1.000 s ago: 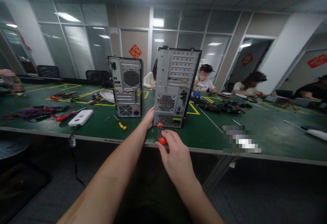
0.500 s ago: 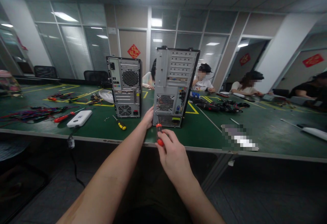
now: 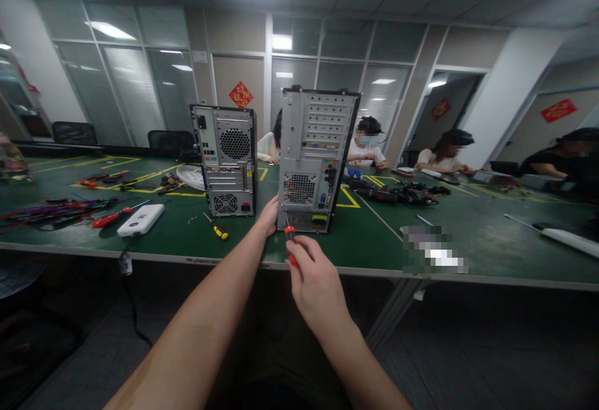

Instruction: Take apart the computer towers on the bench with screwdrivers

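Observation:
A tall grey computer tower [image 3: 306,129] stands upright on the green table with its rear panel facing me. My right hand [image 3: 314,276] is closed around a red and black screwdriver [image 3: 291,235], whose shaft points up to the tower's lower left rear edge. Whether the tip sits in a screw is too small to see. Against the tower's left side rests my left hand [image 3: 268,216], its fingers hidden by the case. Left of it stands a smaller computer tower [image 3: 227,163], also rear side out. A yellow and black screwdriver [image 3: 218,229] lies in front of that one.
A white power bank [image 3: 141,219] with a cable, a red screwdriver [image 3: 112,217] and tangled wires [image 3: 56,211] lie on the left. Black cables [image 3: 412,193] lie to the right, near a blurred-out flat object [image 3: 433,249]. Several people sit across the table [image 3: 365,248].
The whole view has shifted slightly, so things appear a little further left. My right fingers have moved a little on the screwdriver handle. The left hand stays against the tower.

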